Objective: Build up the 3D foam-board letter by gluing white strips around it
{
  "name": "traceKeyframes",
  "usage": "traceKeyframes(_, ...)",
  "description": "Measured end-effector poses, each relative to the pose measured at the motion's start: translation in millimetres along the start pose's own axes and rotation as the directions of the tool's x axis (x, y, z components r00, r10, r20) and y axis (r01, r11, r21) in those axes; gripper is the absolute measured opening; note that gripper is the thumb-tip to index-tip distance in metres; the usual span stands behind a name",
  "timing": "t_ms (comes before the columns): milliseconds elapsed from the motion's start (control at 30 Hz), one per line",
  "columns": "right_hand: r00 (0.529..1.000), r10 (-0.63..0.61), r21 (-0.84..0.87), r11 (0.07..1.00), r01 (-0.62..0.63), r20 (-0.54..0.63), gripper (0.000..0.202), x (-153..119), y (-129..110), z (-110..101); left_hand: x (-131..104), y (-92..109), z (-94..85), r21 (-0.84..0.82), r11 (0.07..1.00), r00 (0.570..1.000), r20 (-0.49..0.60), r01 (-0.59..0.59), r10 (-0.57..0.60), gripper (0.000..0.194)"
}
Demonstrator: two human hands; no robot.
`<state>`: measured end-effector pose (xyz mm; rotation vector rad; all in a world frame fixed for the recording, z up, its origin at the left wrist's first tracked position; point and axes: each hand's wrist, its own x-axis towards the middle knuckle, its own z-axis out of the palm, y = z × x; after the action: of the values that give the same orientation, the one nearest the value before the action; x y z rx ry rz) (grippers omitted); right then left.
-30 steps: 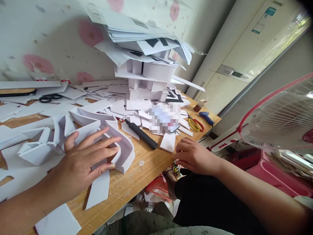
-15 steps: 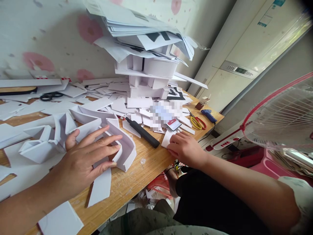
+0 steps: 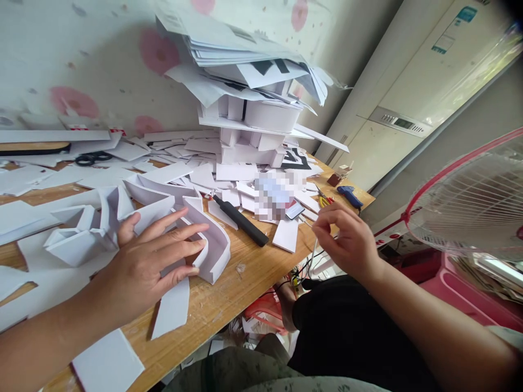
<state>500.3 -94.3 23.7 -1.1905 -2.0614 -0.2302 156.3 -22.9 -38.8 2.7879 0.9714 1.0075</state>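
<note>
My left hand point(image 3: 157, 256) lies with spread fingers over a white foam-board model point(image 3: 216, 245) of upright curved and angled walls. Its fingertips touch the curved wall at the model's right end. My right hand point(image 3: 347, 239) is raised at the table's right front edge, fingers curled in. A thin white cable point(image 3: 314, 258) runs close by its fingertips; whether they grip it is hidden. A phone point(image 3: 294, 210) lies on the scraps left of that hand, above a white board piece point(image 3: 285, 235). A black stick-shaped tool point(image 3: 241, 220) rests between the hands.
White scraps and black-handled scissors point(image 3: 93, 158) lie along the wall. A tall white model point(image 3: 253, 130) stands at the back under stacked sheets point(image 3: 245, 49). Yellow-and-red pliers point(image 3: 326, 201) and a blue glue gun point(image 3: 350, 196) are at right. A fan point(image 3: 474, 201) stands beside the table point(image 3: 229, 294).
My right hand has lifted off the board piece and moved right, away from the phone, uncovering the piece and a white cable. My left hand stays on the model.
</note>
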Motion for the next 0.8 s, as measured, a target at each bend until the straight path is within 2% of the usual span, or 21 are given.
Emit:
traceKeyframes(67, 1.0, -0.007, 0.07, 0.997, 0.007, 0.002, 0.011, 1, 0, -6, 0, -3, -0.9, 0.046, 0.998, 0.998, 0.037, -0.046, 0.045, 0.015)
traceKeyframes(133, 0.989, -0.074, 0.096, 0.993, 0.063, 0.127, 0.011, -1, 2, -4, 0, -4, -2.0, 0.09, 0.992, 0.994, 0.065, -0.093, 0.088, 0.015)
traceKeyframes(233, 0.902, -0.164, 0.011, 0.985, 0.174, 0.399, 0.021, -3, 7, 10, 0, -4, -2.1, 0.079, 0.993, 0.995, 0.052, -0.085, 0.081, 0.015)
traceKeyframes(300, 0.842, -0.161, -0.062, 0.972, 0.224, 0.514, 0.027, -5, 9, 21, 0, -3, -1.0, 0.039, 0.998, 0.998, 0.035, -0.056, 0.055, 0.015)
traceKeyframes(367, 0.8, -0.146, -0.122, 0.957, 0.264, 0.582, 0.028, -5, 9, 31, 0, -2, 0.3, 0.006, 0.999, 0.999, 0.023, -0.032, 0.031, 0.015)
traceKeyframes(500, 0.782, -0.117, -0.201, 0.934, 0.296, 0.612, 0.023, -4, 5, 42, -1, -1, 0.4, -0.015, 1.0, 1.0, 0.021, -0.008, 0.008, 0.014)
traceKeyframes(633, 0.783, -0.13, -0.181, 0.938, 0.297, 0.608, 0.021, -3, 3, 49, 0, -1, -1.0, -0.003, 1.0, 0.999, 0.049, -0.007, 0.007, 0.012)
traceKeyframes(800, 0.829, -0.104, -0.098, 0.977, 0.187, 0.55, 0.02, -2, 3, 45, -1, -1, 0.0, 0.052, 0.996, 0.997, 0.033, -0.07, 0.068, 0.013)
